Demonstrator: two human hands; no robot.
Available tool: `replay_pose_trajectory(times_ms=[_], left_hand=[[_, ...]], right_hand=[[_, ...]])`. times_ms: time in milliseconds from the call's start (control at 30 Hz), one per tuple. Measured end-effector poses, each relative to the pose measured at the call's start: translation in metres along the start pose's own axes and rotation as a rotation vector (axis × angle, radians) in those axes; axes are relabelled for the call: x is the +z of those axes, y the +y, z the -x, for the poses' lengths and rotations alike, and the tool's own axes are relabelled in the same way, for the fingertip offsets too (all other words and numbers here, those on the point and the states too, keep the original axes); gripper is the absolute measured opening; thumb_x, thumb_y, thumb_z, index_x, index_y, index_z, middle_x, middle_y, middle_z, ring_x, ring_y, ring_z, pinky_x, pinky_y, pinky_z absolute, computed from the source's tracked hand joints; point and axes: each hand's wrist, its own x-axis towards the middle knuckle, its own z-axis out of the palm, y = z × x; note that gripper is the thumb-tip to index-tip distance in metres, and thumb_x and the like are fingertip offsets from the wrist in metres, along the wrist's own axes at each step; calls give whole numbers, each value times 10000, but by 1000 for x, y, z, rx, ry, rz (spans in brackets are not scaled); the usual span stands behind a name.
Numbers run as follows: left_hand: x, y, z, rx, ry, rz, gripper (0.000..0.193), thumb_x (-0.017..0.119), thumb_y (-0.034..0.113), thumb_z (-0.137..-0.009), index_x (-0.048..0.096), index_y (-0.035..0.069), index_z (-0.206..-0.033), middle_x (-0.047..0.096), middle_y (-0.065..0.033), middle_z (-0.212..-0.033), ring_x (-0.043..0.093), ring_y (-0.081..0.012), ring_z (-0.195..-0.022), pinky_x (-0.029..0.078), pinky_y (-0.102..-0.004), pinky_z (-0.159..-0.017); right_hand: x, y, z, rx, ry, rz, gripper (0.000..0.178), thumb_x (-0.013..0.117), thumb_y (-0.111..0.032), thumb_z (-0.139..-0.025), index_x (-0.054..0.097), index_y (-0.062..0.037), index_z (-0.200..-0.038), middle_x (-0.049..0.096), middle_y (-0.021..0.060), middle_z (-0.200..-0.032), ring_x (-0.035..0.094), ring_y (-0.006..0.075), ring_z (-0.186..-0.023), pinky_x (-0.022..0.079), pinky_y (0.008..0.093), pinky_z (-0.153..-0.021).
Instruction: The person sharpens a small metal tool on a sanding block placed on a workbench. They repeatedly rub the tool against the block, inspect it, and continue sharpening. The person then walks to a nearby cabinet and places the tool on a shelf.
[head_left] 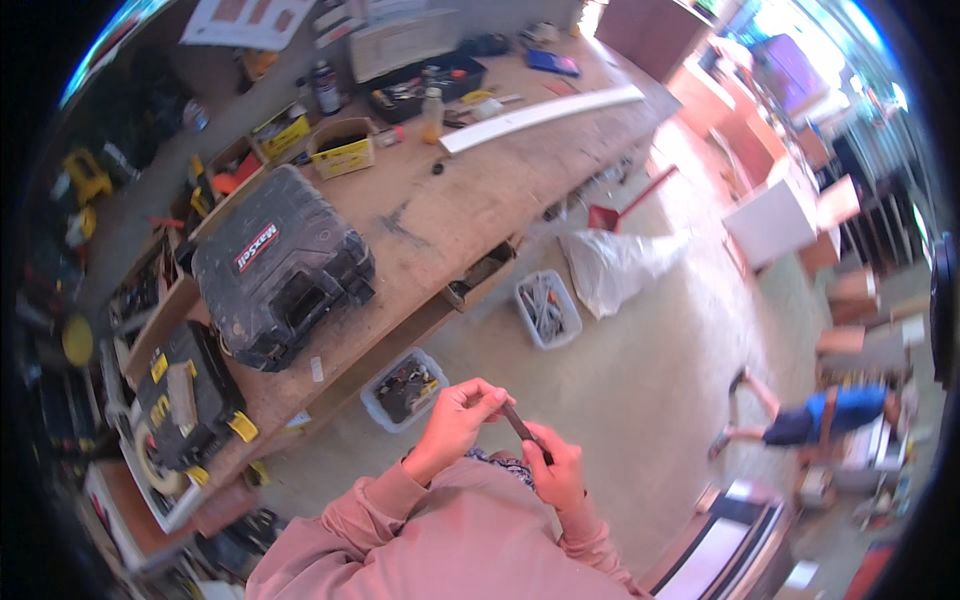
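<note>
Diagonally, dark rod between hands

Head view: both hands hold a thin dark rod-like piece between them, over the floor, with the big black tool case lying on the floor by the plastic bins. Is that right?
Not quite. In the head view the black tool case lies on the wooden workbench, not the floor. The rest holds: left hand and right hand hold the thin dark piece over the floor, near the plastic bins.

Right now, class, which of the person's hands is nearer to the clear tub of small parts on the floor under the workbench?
Left. The left hand is just right of the clear tub; the right hand, holding the thin dark tool with it, sits farther right.
</note>
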Motion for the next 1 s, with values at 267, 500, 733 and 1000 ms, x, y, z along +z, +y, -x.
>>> replay_pose_trajectory(times_ms=[267, 500, 733, 1000], left_hand=[[-20, 26, -96, 285, 524, -65, 268, 776, 251, -1058, 700, 37, -916, 729, 18, -848, 554, -33, -750, 452, -238, -681], [-43, 109, -194, 406, 817, -423, 360, 922, 253, -922, 673, 20, -809, 611, 36, -680, 484, -50, -645, 428, -270, -595], [-155, 208, -298, 535, 794, -1496, 367, 907, 212, -834, 710, 33, -1087, 681, -140, -1164, 623, -389, -1187, 514, -489, -996], [-289, 238, -423, 168, 920, -1825, 446, 811, 373, -908, 734, 68, -1223, 709, -148, -1228, 614, -367, -1274, 407, -622, -1167]], right_hand=[[-80, 46, -133, 21, -67, 45, 249, 670, -96, -1064, 724, -2, -1288, 658, 50, -685, 620, 105, -595, 493, 288, -575], [-135, 99, -223, 78, -150, 35, 231, 645, -170, -1103, 699, -13, -1263, 616, 24, -655, 585, 86, -570, 450, 285, -537], [-159, 131, -315, 82, -270, 114, 216, 675, -188, -1087, 703, -21, -1221, 664, 104, -675, 655, 202, -558, 496, 360, -552], [-131, 86, -415, 22, -414, 268, 203, 702, -158, -1049, 713, -46, -1219, 696, 206, -743, 724, 397, -659, 535, 445, -594]])
